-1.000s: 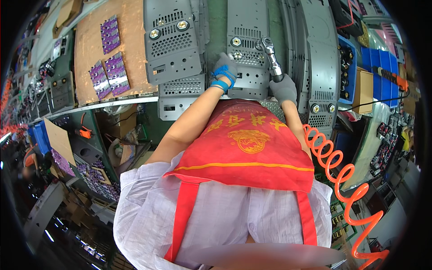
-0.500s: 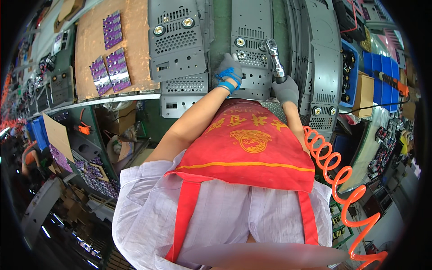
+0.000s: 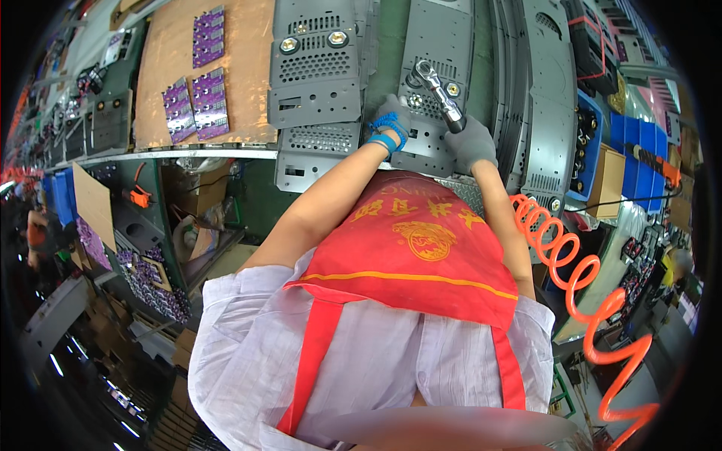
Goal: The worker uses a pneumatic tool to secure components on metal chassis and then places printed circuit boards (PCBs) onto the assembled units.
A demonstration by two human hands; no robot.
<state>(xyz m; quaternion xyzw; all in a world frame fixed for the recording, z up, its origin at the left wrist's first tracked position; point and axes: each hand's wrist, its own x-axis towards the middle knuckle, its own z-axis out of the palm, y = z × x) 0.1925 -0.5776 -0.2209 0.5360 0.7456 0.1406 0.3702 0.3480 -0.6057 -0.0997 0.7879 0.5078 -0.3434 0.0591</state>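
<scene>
My right hand (image 3: 472,143), in a grey glove, is closed around the handle of a chrome ratchet wrench (image 3: 444,101). The wrench's head lies over the left one of two brass-coloured nuts on a grey perforated metal panel (image 3: 440,37); the right nut (image 3: 452,89) shows beside the tool. Just below the head, another round fitting (image 3: 415,100) sits on the panel. At the panel's left edge, my left hand (image 3: 389,114), gloved in grey with a blue band at the wrist, is closed on the metal. Some of its fingers are hidden.
Left of me are stacked grey panels (image 3: 312,101) and a brown board (image 3: 162,56) with purple circuit boards (image 3: 210,101). More panels (image 3: 545,105) stand to the right, beside a blue bin (image 3: 589,150). An orange coiled hose (image 3: 577,274) hangs by my right arm.
The wrench's head has moved left across the panel, from the right nut to the left one, and my right hand has gone with it. My left hand stays at the panel's edge. The view has shifted slightly.
</scene>
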